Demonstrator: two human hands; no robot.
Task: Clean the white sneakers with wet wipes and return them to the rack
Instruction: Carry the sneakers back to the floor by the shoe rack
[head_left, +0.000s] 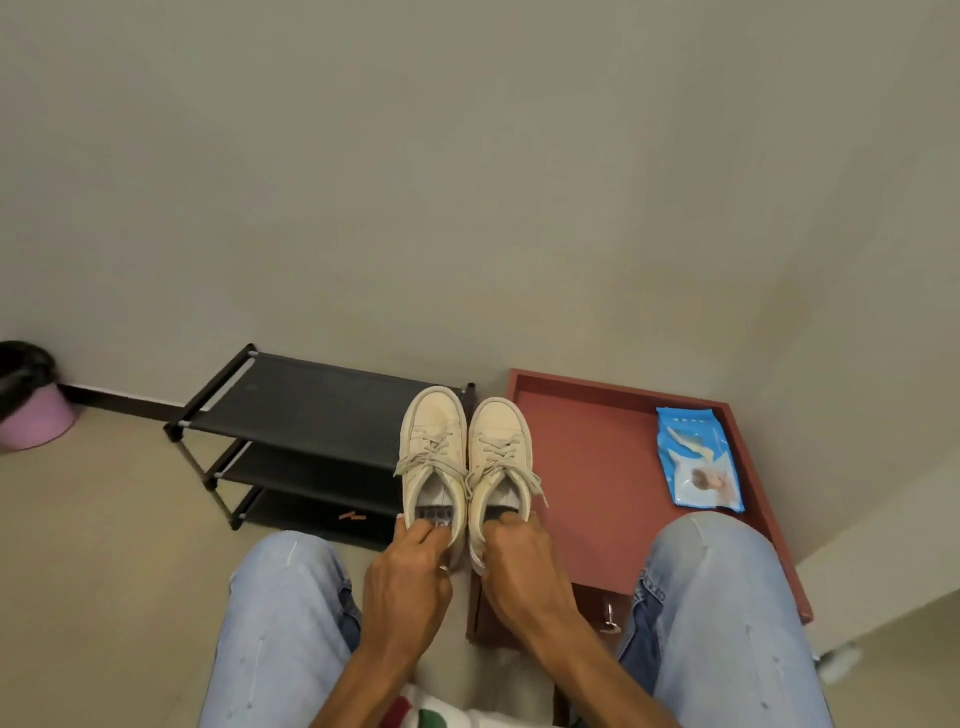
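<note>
Gripping cream-white lace-up sneakers (436, 441) by the heels, left hand (410, 564) and right hand (519, 558) curled tight around them; probably not wiped yet, blue plastic wipes pack (696, 457) lying far right.

Red cabinet top (597, 467) bears wipes pack (696, 457); rack (311, 395) on floor (104, 519).

Nothing legible. The wet wipes pack (698, 457) has a print line near its top edge, too blurred to read. Marking on the left sneaker insole (435, 515): same.
</note>
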